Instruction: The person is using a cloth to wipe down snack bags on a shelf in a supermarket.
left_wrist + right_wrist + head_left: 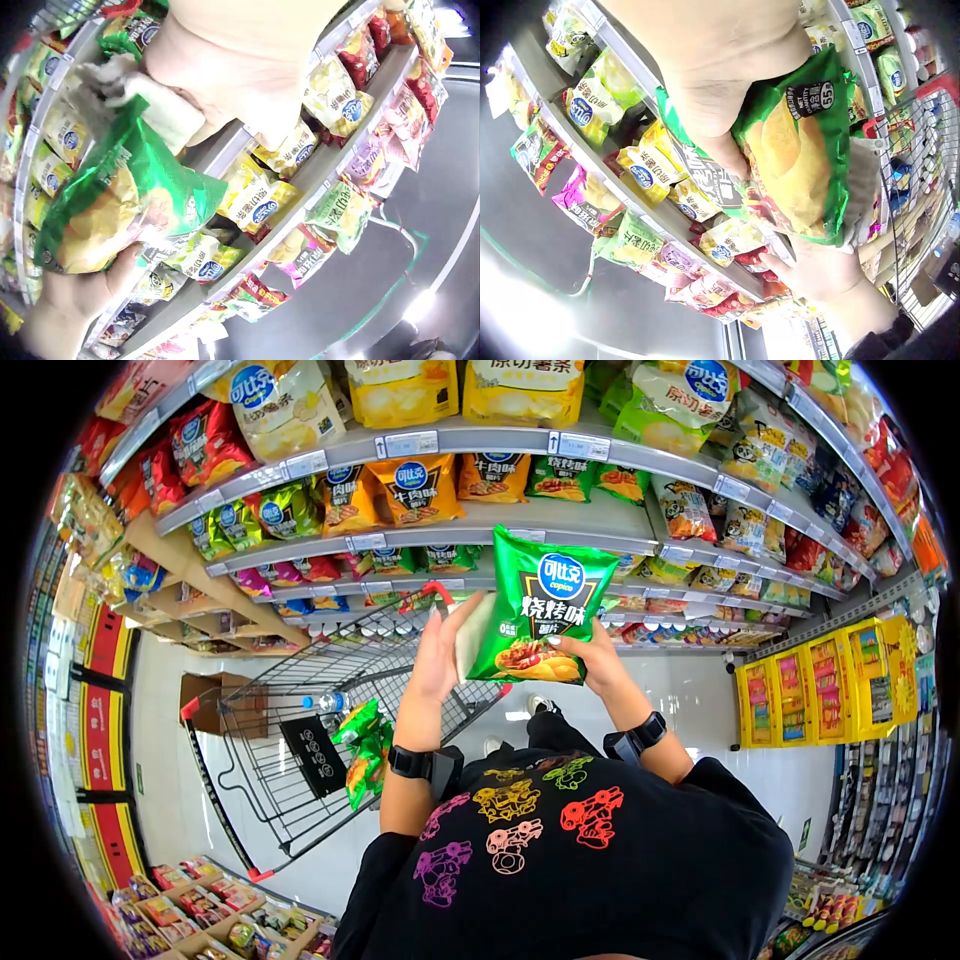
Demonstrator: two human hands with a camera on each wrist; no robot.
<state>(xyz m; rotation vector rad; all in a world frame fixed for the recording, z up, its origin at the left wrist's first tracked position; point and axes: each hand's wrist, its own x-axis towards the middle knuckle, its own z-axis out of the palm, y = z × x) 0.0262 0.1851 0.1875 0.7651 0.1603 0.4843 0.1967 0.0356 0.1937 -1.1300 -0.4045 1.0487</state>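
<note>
A green bag of potato chips [535,630] is upright in front of the chest, its printed face towards the head camera. My right hand [602,660] grips its lower right side, thumb on the front. At the bag's left edge my left hand [435,655] holds a white cloth [470,638], which shows crumpled between palm and bag. The left wrist view has the cloth [161,112] bunched under the left hand [225,75], close over the bag [135,195]. In the right wrist view the right hand [712,75] covers part of the bag [799,150].
Shelves [500,442] packed with chip bags curve across the front. A wire shopping cart [270,800] stands at the left with green chip bags [366,750], a water bottle [330,702] and a black box [312,755]. A yellow display rack [825,685] is at the right.
</note>
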